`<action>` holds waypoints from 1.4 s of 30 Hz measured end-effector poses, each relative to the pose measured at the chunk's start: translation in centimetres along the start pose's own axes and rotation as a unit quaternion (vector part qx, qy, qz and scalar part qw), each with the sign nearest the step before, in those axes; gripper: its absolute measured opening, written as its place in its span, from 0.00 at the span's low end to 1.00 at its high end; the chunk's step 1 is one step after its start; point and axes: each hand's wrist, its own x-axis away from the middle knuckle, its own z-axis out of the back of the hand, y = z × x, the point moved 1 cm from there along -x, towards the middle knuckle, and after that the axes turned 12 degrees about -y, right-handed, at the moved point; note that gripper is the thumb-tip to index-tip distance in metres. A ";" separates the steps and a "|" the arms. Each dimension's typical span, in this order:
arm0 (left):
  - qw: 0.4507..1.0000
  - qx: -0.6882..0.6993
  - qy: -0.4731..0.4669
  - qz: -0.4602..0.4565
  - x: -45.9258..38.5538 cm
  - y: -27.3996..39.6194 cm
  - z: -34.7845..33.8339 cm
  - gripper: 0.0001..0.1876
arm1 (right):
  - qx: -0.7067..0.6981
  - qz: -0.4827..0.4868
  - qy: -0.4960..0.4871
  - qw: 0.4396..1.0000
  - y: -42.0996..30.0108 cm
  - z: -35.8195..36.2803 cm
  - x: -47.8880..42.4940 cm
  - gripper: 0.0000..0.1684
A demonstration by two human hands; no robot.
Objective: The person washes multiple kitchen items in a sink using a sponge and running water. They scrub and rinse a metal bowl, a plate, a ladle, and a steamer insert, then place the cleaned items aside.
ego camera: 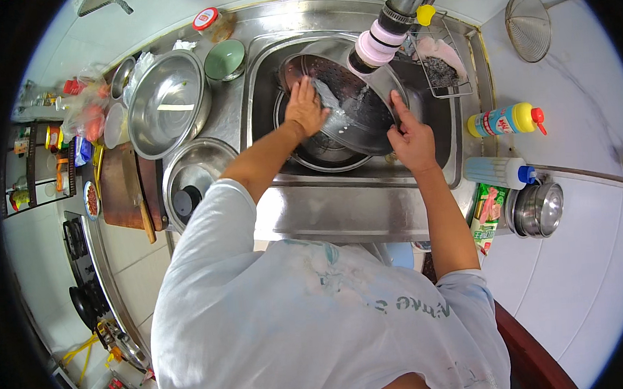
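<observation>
My right hand (412,140) grips the right rim of a stainless steel colander (369,132), thumb and fingers on the edge. The colander is tilted over the sink (266,105). Flat against its inner left side lies my left hand (305,108), with fingers extended and nothing visible in its grasp. Water runs over the perforated metal below a faucet with a pink nozzle (375,43). Under the colander, a metal basin (323,166) sits in the sink, mostly hidden.
Left of the sink stand a large steel bowl (170,125), a green bowl (225,60) and a lid with a black knob (200,163). A cleaver (132,176) lies on a wooden cutting board (116,200). A wire rack (450,84) and yellow bottle (504,120) are at right.
</observation>
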 end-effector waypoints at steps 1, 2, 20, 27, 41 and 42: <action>0.997 0.071 -0.030 0.015 0.0 1.5 -0.9 0.33 | 0.018 0.019 0.003 1.000 -0.1 -0.3 0.1 0.40; 0.993 0.114 -0.010 0.020 0.3 3.2 -0.5 0.30 | 0.020 0.045 0.019 0.999 0.1 -0.6 0.0 0.40; 0.988 0.152 -0.023 0.009 4.8 1.0 4.7 0.16 | 0.088 0.055 0.124 0.987 -0.2 0.9 1.9 0.36; 0.885 0.339 0.116 -0.296 5.3 10.5 4.3 0.24 | 0.118 0.064 0.132 0.982 -0.3 0.1 3.4 0.36; 0.763 0.510 0.229 0.325 6.7 -5.6 -0.1 0.14 | -0.087 -0.088 0.073 0.990 -2.2 -0.3 4.6 0.39; 0.735 0.561 0.212 0.315 7.2 -6.5 -1.5 0.13 | -0.129 -0.069 0.074 0.986 -1.4 -0.9 4.1 0.39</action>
